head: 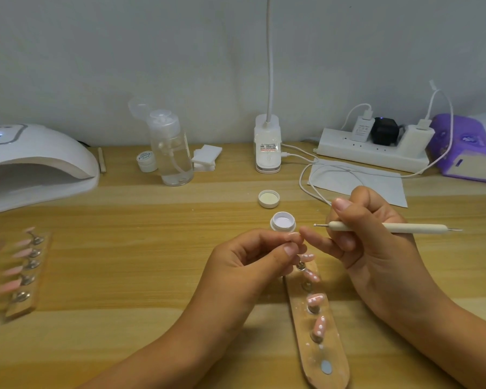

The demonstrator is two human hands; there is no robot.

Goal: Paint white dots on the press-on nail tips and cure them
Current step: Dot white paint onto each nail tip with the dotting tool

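nail tips (314, 300) behind left hand (253, 265); pot (282, 221) beyond

Open table (157, 226) between the curing lamp (37, 161) at far left and the two hands (253, 265) at centre. Left flank blocked by a wooden strip of pink nail tips (26, 273). Directly beyond the hands, an open paint pot (282, 221) and its loose lid (269, 198). Back edge crowded: clear bottle (171, 150), lamp base (267, 144), power strip (373, 150), trailing white cable (306, 186).
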